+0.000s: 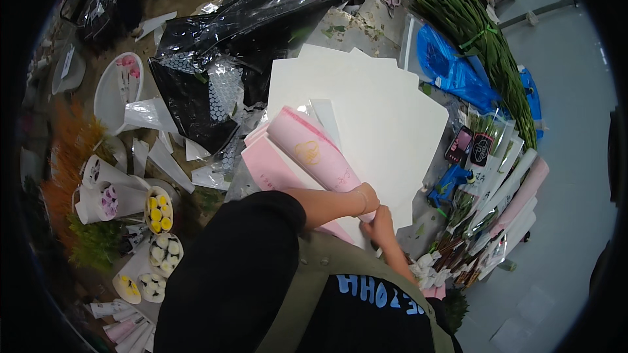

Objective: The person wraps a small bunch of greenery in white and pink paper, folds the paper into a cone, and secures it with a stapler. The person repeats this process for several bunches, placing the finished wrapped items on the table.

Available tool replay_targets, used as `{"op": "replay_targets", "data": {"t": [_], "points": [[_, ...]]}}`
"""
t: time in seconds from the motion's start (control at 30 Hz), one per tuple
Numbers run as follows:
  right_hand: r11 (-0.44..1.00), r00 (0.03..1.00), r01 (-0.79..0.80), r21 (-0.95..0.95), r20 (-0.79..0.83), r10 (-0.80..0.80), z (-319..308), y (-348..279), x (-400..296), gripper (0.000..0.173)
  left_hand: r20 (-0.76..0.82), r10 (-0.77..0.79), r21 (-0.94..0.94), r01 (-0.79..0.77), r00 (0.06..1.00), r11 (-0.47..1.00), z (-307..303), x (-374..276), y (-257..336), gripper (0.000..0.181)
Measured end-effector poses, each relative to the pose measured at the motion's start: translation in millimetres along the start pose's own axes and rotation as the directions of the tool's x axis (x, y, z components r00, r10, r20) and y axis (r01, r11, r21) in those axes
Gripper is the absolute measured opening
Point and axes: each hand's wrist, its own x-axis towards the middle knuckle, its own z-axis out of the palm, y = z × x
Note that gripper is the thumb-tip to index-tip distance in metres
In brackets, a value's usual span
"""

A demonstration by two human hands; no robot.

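Observation:
A pink paper flower wrap, rolled into a cone and bearing a gold emblem, lies slanted over the work surface. My left hand grips its narrow lower end, the forearm crossing in front of me. Just below, my right hand holds the tip of the same wrap. What the cone contains is hidden from this angle. Beneath it, large white paper sheets are fanned out in a stack. Flat pink wrapping sheets lie under the cone at its left, partly covered by my arm.
Scissors rest at the far edge. To the right are long green stems, a blue plastic bag, a phone, a blue tool and wrapped bunches. Black plastic film and flower buckets stand left.

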Motion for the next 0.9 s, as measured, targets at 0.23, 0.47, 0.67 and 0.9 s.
{"op": "replay_targets", "data": {"t": [0.23, 0.47, 0.67, 0.9], "points": [[0.988, 0.877, -0.071, -0.139, -0.481, -0.005, 28, -39, -6, 0.079, 0.017, -0.137, -0.05, 0.138, 0.99, 0.989, 2, 10, 1, 0.062], [0.987, 0.965, 0.095, 0.131, -0.254, -0.059, 5, -31, 2, 0.06, -0.498, -0.134, 0.199, 0.263, 0.857, 0.944, 53, -29, 6, 0.025], [0.99, 0.859, 0.013, -0.139, -0.505, -0.082, 9, -68, -33, 0.052, 0.231, -0.016, -0.089, 0.037, 0.973, 0.995, 4, -20, -11, 0.044], [0.989, 0.901, -0.128, 0.071, -0.41, 0.146, 34, -38, -6, 0.027, -0.363, -0.319, 0.212, 0.41, 0.876, 0.887, 37, -18, 40, 0.04]]}}
